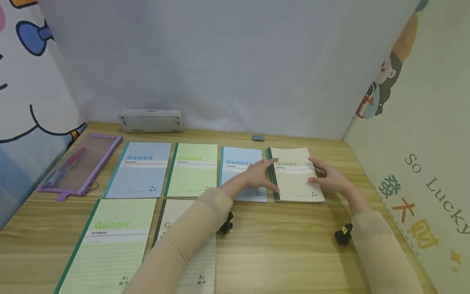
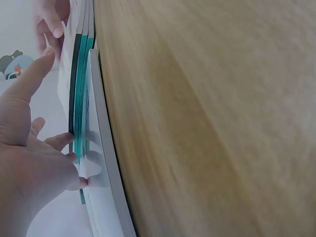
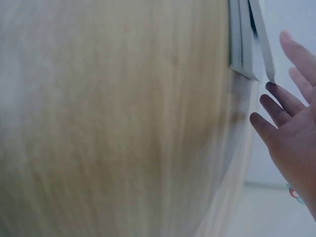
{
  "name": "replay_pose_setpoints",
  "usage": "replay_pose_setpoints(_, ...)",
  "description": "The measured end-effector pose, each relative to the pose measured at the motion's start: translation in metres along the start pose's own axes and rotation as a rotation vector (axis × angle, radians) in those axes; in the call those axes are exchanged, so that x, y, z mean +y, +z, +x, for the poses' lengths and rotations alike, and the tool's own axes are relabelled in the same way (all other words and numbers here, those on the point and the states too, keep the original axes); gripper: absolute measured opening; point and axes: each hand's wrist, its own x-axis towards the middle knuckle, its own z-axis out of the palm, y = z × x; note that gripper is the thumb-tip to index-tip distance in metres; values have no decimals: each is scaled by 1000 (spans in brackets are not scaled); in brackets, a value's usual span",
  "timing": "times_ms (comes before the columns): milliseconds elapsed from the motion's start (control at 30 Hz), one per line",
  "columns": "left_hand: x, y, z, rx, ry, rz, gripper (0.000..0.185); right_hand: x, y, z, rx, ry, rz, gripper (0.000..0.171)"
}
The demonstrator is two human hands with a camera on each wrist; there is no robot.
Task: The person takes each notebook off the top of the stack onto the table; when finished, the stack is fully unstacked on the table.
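A beige Gambit notebook [image 1: 293, 179] lies on top of a small stack at the back right of the wooden table [image 1: 279, 245]. My left hand [image 1: 265, 175] presses its straight fingers and thumb against the stack's left spine. My right hand [image 1: 323, 173] rests flat on the cover's right part. In the left wrist view my left hand [image 2: 34, 148] touches the dark green and teal spines of the stack [image 2: 81, 74]. In the right wrist view my right hand [image 3: 289, 126] has its fingers spread beside the notebook edges [image 3: 244, 39].
A small blue notebook [image 1: 238, 163], a green one [image 1: 192, 169] and a larger blue one [image 1: 141, 169] lie in the back row. A green notebook [image 1: 110, 241] and a beige one [image 1: 174, 210] lie in front. A purple pencil pouch [image 1: 78, 165] and a white case [image 1: 151, 120] sit at the left and back.
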Motion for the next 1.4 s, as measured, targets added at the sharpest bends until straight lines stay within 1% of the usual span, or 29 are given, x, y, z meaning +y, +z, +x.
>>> replay_pose_setpoints(67,1,0,0,9,5,-36,102,-1,-1,-1,21,-9,40,79)
replay_pose_setpoints(133,2,2,0,15,3,-106,100,-2,-2,-2,42,-24,62,75)
replay_pose_setpoints(233,6,4,1,33,-5,-256,97,-2,-3,-4,68,-11,94,70)
replay_pose_setpoints(333,11,8,3,68,-31,-385,95,-1,-4,-5,93,14,130,68)
replay_pose_setpoints(500,19,12,5,154,-78,-539,90,-1,-5,-5,112,48,179,69)
replay_pose_setpoints(567,21,12,5,196,-98,-579,90,-3,-6,-5,113,50,201,71)
replay_pose_setpoints(700,21,9,7,278,-128,-651,92,-11,-9,-6,114,53,201,73)
replay_pose_setpoints(800,22,3,7,327,-132,-713,91,-20,-11,-8,126,58,194,74)
replay_pose_setpoints(933,22,-6,6,367,-129,-762,88,-31,-14,-8,123,58,246,76)
replay_pose_setpoints(1067,23,-17,4,379,-121,-776,86,-42,-19,-8,103,66,284,78)
replay_pose_setpoints(1133,24,-23,2,376,-108,-771,85,-48,-22,-8,104,66,265,77)
replay_pose_setpoints(1267,27,-33,-4,349,-83,-747,83,-59,-28,-9,129,59,192,75)
replay_pose_setpoints(1400,30,-43,-10,319,-73,-728,81,-71,-31,-11,148,56,146,74)
